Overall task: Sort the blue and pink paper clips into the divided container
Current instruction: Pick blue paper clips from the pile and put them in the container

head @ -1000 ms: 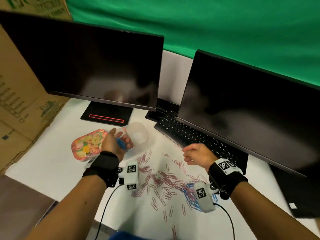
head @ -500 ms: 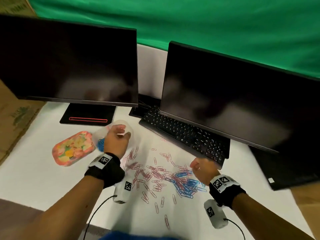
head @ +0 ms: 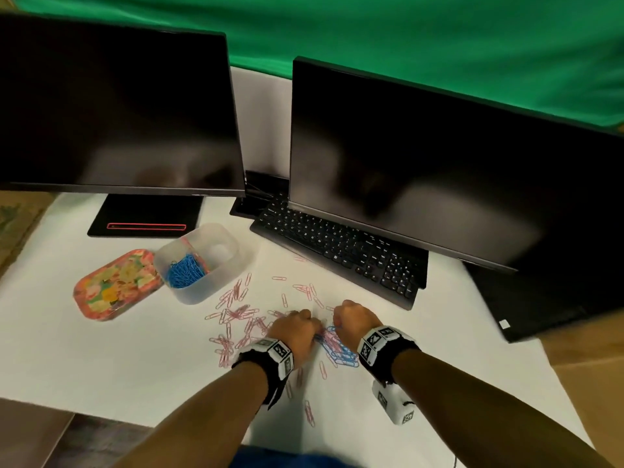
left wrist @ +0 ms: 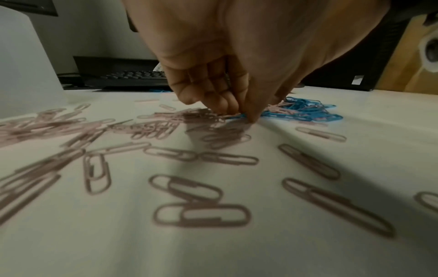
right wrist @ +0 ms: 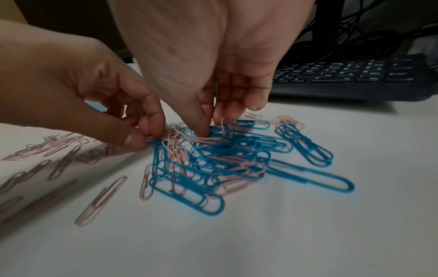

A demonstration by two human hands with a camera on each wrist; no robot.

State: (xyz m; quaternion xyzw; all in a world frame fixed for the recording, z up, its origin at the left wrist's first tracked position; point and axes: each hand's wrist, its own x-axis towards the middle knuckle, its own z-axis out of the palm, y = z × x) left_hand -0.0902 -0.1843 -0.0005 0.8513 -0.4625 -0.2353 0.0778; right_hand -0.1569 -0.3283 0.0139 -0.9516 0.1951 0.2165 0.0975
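A translucent divided container (head: 216, 286) stands left of the keyboard, with blue clips (head: 185, 270) heaped in its near compartment. Pink clips (head: 236, 315) lie scattered over the white table (head: 101, 359). A mixed pile of blue and pink clips (right wrist: 225, 159) lies under both hands. My left hand (head: 315, 332) pinches a blue clip (right wrist: 154, 143) at the pile's left edge with thumb and fingers. My right hand (right wrist: 211, 125) digs into the pile's far side, with a pink clip (right wrist: 223, 123) standing up between thumb and fingers.
A flowered tin lid (head: 116, 285) lies left of the container. A black keyboard (head: 337, 248) and two dark monitors (head: 439, 170) stand behind the clips, one on a base (head: 145, 217). The table's front edge (head: 135, 422) is near my forearms.
My left hand has come away from the container and down to the clip pile. My right hand has drawn in beside it. The container's blue clips are now in plain sight.
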